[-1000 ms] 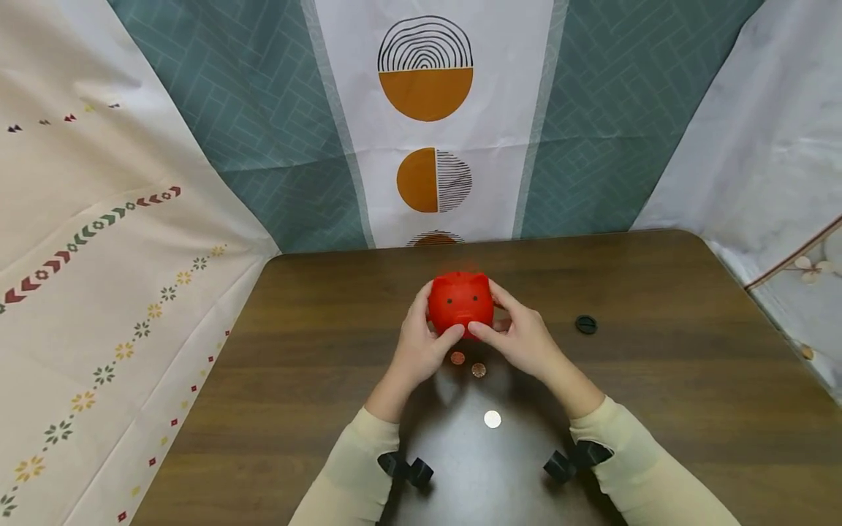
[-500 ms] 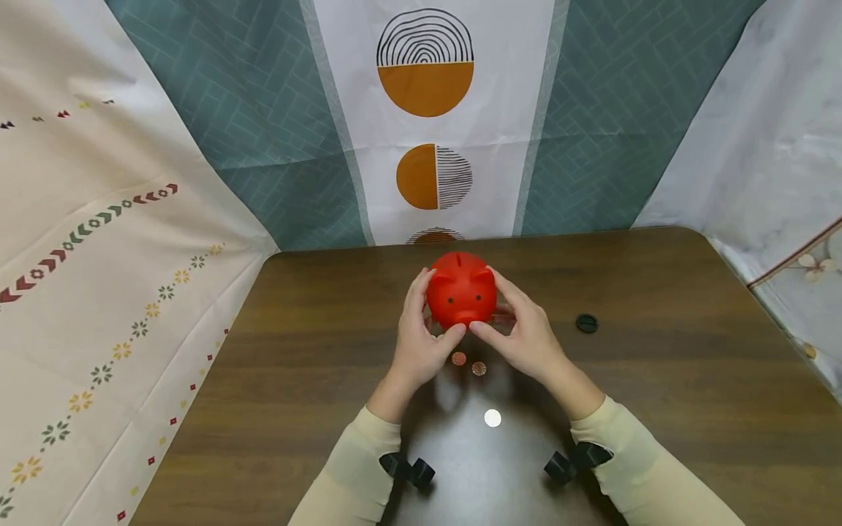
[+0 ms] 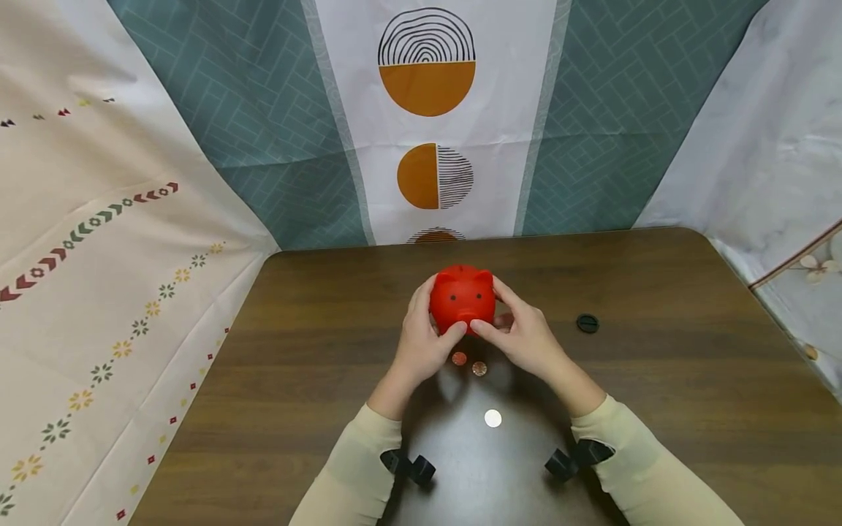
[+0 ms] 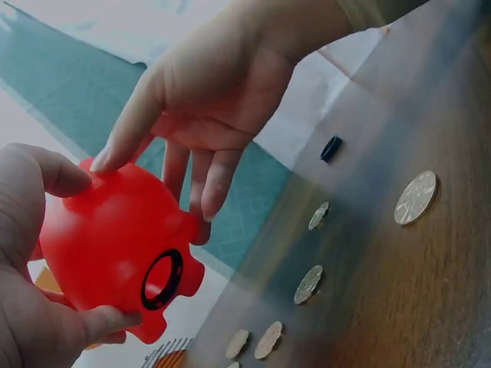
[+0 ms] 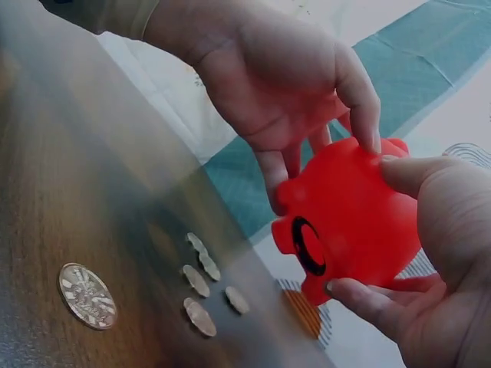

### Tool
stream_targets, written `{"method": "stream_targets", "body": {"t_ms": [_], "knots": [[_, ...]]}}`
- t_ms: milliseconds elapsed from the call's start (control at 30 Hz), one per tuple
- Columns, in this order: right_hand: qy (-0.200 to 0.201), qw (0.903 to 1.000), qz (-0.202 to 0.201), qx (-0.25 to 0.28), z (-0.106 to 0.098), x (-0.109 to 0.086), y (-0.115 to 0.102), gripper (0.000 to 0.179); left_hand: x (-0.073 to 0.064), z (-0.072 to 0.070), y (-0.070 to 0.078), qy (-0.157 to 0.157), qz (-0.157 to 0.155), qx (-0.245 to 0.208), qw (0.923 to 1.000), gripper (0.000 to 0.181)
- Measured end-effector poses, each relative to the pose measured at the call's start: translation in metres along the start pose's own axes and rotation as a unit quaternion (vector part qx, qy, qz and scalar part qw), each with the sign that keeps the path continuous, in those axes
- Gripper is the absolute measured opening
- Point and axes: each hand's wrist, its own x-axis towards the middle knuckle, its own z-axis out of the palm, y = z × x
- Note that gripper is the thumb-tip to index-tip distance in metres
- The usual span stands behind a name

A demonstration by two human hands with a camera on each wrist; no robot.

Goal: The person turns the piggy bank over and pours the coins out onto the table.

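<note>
A red piggy bank (image 3: 463,298) is held up off the table between both hands, its face toward me. My left hand (image 3: 421,336) grips its left side, thumb at the snout, and my right hand (image 3: 522,337) grips the right side the same way. In the left wrist view a black-rimmed round hole (image 4: 162,279) is open in its underside. Coins lie on the table beneath: a reddish coin (image 3: 459,358), a coppery coin (image 3: 479,369) and a bright coin (image 3: 492,418). Several more coins (image 5: 196,280) show in the right wrist view, hidden from the head view.
A round black plug (image 3: 588,323) lies on the wooden table (image 3: 296,365), right of the hands. Behind the table hangs a green and white cloth (image 3: 263,109), with pale patterned cloths (image 3: 99,292) at the sides.
The piggy bank tipped toward me and rose, showing its top slot, then tipped back and came down a little. Both hands kept their grip; the coins and plug stayed put.
</note>
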Motion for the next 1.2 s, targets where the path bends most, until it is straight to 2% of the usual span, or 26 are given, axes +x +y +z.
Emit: {"method": "stream_targets", "body": {"t_ms": [67,133,200,267,300,333,367,400,467,533,600,733,767,833,900,967,1000,1033,1067,1100,1133,1200], "knots": [[0.004,1.0,-0.007,-0.001,-0.001,-0.001,-0.002,0.077,-0.001,0.0,0.001,0.007,0.008,-0.007,0.9999,0.076],[0.018,0.9994,-0.031,-0.005,-0.002,-0.002,-0.005,0.078,-0.001,0.001,0.004,0.02,0.031,-0.025,0.999,0.076],[0.043,0.9957,-0.082,-0.005,-0.005,-0.002,-0.008,0.081,-0.001,0.001,0.01,0.037,0.084,-0.059,0.994,0.077],[0.069,0.9882,-0.137,-0.004,-0.007,-0.003,-0.012,0.084,-0.001,0.001,0.016,0.052,0.139,-0.082,0.9854,0.079],[0.074,0.986,-0.15,-0.004,-0.008,-0.003,-0.014,0.086,-0.001,0.001,0.019,0.056,0.153,-0.087,0.9827,0.079],[0.073,0.9859,-0.15,-0.002,-0.009,-0.002,-0.014,0.084,-0.001,0.001,0.02,0.058,0.154,-0.084,0.9827,0.079],[0.064,0.9884,-0.138,0.0,-0.009,-0.003,-0.014,0.083,-0.002,0.001,0.019,0.058,0.14,-0.076,0.9855,0.079],[0.049,0.9921,-0.115,-0.001,-0.009,-0.003,-0.012,0.081,-0.003,0.001,0.018,0.053,0.111,-0.066,0.9902,0.079],[0.013,0.9987,-0.048,-0.007,-0.008,-0.003,-0.009,0.077,-0.004,0.002,0.013,0.032,0.038,-0.047,0.9976,0.079],[-0.014,0.9999,0.001,-0.008,-0.007,-0.003,-0.005,0.076,-0.005,0.003,0.008,0.011,-0.018,-0.028,0.9994,0.079],[-0.023,0.9996,0.016,-0.009,-0.007,-0.003,-0.003,0.077,-0.005,0.003,0.006,0.0,-0.036,-0.026,0.999,0.08],[-0.022,0.9996,0.019,-0.001,-0.005,-0.005,-0.002,0.077,-0.005,0.004,0.003,-0.002,-0.037,-0.014,0.9992,0.079],[-0.022,0.9996,0.019,-0.002,-0.005,-0.005,-0.002,0.078,-0.006,0.003,0.008,-0.004,-0.04,-0.019,0.999,0.078],[-0.009,0.9999,0.002,-0.007,-0.004,-0.007,-0.003,0.078,-0.008,0.002,0.016,0.006,-0.02,-0.032,0.9993,0.076],[0.022,0.9986,-0.048,-0.011,-0.004,-0.007,-0.007,0.079,-0.009,-0.001,0.029,0.028,0.038,-0.066,0.9967,0.074],[0.058,0.9921,-0.111,-0.012,-0.006,-0.007,-0.012,0.083,-0.009,-0.006,0.045,0.05,0.113,-0.095,0.9878,0.072],[0.069,0.9889,-0.13,-0.013,-0.006,-0.006,-0.014,0.083,-0.009,-0.006,0.047,0.059,0.139,-0.1,0.9835,0.071],[0.072,0.988,-0.136,-0.009,-0.007,-0.006,-0.015,0.084,-0.008,-0.007,0.049,0.061,0.147,-0.102,0.982,0.071],[0.063,0.9899,-0.127,-0.001,-0.008,-0.005,-0.015,0.083,-0.007,-0.009,0.051,0.056,0.134,-0.101,0.9841,0.071],[0.048,0.9933,-0.105,0.005,-0.008,-0.004,-0.013,0.081,-0.007,-0.009,0.051,0.046,0.105,-0.093,0.9891,0.072],[0.028,0.9968,-0.075,0.008,-0.008,-0.004,-0.01,0.079,-0.007,-0.01,0.051,0.031,0.066,-0.082,0.994,0.072],[-0.007,0.9999,-0.01,0.007,-0.007,-0.003,-0.004,0.076,-0.007,-0.011,0.047,-0.003,-0.014,-0.066,0.9977,0.073]]}}
